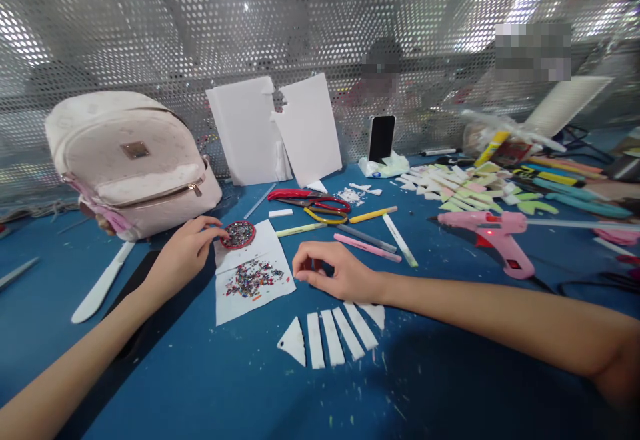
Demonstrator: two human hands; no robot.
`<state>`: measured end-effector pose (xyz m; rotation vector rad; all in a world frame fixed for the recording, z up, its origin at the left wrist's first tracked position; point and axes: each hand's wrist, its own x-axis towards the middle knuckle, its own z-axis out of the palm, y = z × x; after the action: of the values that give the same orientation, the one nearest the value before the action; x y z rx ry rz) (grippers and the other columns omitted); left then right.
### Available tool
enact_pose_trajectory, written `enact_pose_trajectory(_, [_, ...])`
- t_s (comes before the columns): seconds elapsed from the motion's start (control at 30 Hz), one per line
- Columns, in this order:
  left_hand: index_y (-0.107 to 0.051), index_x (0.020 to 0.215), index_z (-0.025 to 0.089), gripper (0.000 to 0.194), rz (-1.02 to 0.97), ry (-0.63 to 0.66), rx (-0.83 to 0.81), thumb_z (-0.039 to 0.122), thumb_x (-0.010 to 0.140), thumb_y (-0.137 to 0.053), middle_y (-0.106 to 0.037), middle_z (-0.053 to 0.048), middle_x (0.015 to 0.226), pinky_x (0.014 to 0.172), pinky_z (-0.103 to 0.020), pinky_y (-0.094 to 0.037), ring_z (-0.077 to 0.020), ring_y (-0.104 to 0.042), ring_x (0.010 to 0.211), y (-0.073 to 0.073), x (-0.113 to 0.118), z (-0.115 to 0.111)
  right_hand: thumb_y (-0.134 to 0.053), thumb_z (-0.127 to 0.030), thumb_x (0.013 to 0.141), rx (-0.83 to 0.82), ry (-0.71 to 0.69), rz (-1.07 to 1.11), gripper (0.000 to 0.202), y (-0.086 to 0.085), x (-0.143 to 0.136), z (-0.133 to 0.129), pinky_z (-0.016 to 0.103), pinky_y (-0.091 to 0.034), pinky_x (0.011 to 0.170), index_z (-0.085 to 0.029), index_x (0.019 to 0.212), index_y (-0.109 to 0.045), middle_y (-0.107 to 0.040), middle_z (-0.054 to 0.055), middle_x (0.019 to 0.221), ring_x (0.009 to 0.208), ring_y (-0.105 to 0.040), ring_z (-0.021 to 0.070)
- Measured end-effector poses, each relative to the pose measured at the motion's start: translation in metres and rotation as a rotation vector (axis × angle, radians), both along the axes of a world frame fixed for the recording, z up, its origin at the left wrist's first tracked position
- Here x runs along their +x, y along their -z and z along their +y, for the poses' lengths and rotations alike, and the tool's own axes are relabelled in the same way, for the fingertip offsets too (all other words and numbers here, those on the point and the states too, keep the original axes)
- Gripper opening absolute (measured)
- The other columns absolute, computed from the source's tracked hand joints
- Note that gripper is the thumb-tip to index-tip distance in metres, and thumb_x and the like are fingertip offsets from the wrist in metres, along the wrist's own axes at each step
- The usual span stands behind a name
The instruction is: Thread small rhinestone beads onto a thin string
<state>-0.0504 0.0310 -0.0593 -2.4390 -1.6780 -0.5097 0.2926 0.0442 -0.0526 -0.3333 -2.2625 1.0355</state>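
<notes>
My left hand (187,250) has its fingers apart, with the fingertips at the left rim of a small round red-rimmed dish (239,234) full of dark glittery bits. The dish sits on a white paper sheet (225,310). Loose multicoloured sequins or beads (255,279) are heaped lower on that paper. Beside the paper's right edge rests my right hand (337,270), its fingers curled and thumb near the fingertips; whatever they pinch, if anything, is hidden. Just below it, white foam strips (333,337) and a triangular piece with a hole (294,342) lie in a fish-like row.
A pink glue gun (493,230) with a red light lies right. Red-handled scissors (310,200) and several markers (367,247) lie behind my right hand. A white backpack (135,167), white boards (313,130), a phone (381,139) and foam scraps (450,183) stand farther back. Left, a white knife-shaped piece (100,287).
</notes>
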Motion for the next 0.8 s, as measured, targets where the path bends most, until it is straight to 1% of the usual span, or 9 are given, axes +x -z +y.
enact_pose_trajectory(0.07, [-0.071,0.109,0.021,0.038,-0.021,0.006,0.0,0.013,0.09,-0.04,-0.06,-0.011,0.122,0.101,-0.046,-0.046,-0.0282,-0.058,0.112,-0.0005,0.0003,-0.0001,-0.056,-0.024,0.097,-0.003,0.002,0.0,0.011,-0.0002,-0.0002,0.0,0.024,-0.04,0.058,-0.016,0.091,-0.06,-0.061,0.002,0.085,0.07,-0.053,0.0104])
enact_pose_trajectory(0.13, [-0.07,0.11,0.021,0.038,-0.027,0.004,-0.003,0.013,0.09,-0.039,-0.06,-0.011,0.122,0.102,-0.046,-0.045,-0.0281,-0.058,0.113,-0.0017,0.0002,-0.0003,-0.056,-0.024,0.096,-0.001,0.006,0.0,0.011,-0.0002,-0.0004,-0.0001,0.024,-0.04,0.057,-0.016,0.091,-0.06,-0.061,0.002,0.085,0.069,-0.053,0.0104])
enact_pose_trajectory(0.3, [-0.07,0.095,0.02,0.037,-0.023,0.004,-0.016,0.006,0.084,-0.038,-0.06,-0.009,0.123,0.104,-0.045,-0.044,-0.0267,-0.057,0.115,-0.0034,-0.0008,-0.0007,-0.056,-0.023,0.096,-0.001,0.004,0.004,0.01,-0.0001,-0.0006,-0.0001,0.024,-0.04,0.058,-0.016,0.091,-0.06,-0.061,0.002,0.084,0.07,-0.053,0.0103])
enact_pose_trajectory(0.4, [-0.07,0.095,0.02,0.035,-0.012,0.026,-0.007,0.007,0.085,-0.039,-0.059,-0.011,0.124,0.103,-0.046,-0.045,-0.0279,-0.057,0.116,-0.0021,-0.0011,-0.0004,-0.057,-0.022,0.096,-0.006,0.005,0.004,0.009,0.0005,-0.0006,0.0,0.024,-0.04,0.058,-0.016,0.091,-0.061,-0.061,0.002,0.084,0.07,-0.053,0.0105])
enact_pose_trajectory(0.47, [-0.07,0.098,0.019,0.036,-0.005,0.035,0.006,0.008,0.087,-0.038,-0.059,-0.011,0.124,0.103,-0.047,-0.046,-0.0284,-0.057,0.117,-0.0012,-0.0009,-0.0001,-0.057,-0.023,0.096,-0.007,0.006,0.002,0.009,0.0009,-0.0007,0.0002,0.024,-0.04,0.058,-0.016,0.091,-0.061,-0.061,0.002,0.084,0.07,-0.053,0.0107])
enact_pose_trajectory(0.57, [-0.069,0.109,0.018,0.04,-0.022,0.03,0.018,0.008,0.088,-0.036,-0.059,-0.012,0.123,0.104,-0.047,-0.046,-0.0277,-0.057,0.115,-0.0011,-0.0003,0.0002,-0.056,-0.023,0.096,-0.006,0.008,0.001,0.01,0.0012,-0.0007,0.0003,0.024,-0.039,0.057,-0.016,0.091,-0.061,-0.061,0.002,0.084,0.07,-0.053,0.0107])
enact_pose_trajectory(0.63, [-0.068,0.112,0.018,0.041,-0.033,0.026,0.018,0.008,0.088,-0.036,-0.059,-0.012,0.122,0.104,-0.047,-0.046,-0.0272,-0.057,0.113,-0.0015,-0.0001,0.0002,-0.057,-0.023,0.096,-0.008,0.008,0.003,0.009,0.0011,-0.0006,0.0002,0.024,-0.039,0.057,-0.016,0.091,-0.061,-0.061,0.002,0.084,0.07,-0.053,0.0107])
enact_pose_trajectory(0.8, [-0.069,0.095,0.02,0.035,-0.02,0.039,0.006,0.007,0.086,-0.038,-0.059,-0.01,0.122,0.102,-0.049,-0.047,-0.0278,-0.058,0.115,-0.0007,-0.0015,0.0005,-0.056,-0.024,0.096,-0.017,0.011,-0.003,0.01,0.0005,-0.0002,-0.0002,0.024,-0.039,0.057,-0.016,0.091,-0.061,-0.062,0.002,0.084,0.069,-0.053,0.0107])
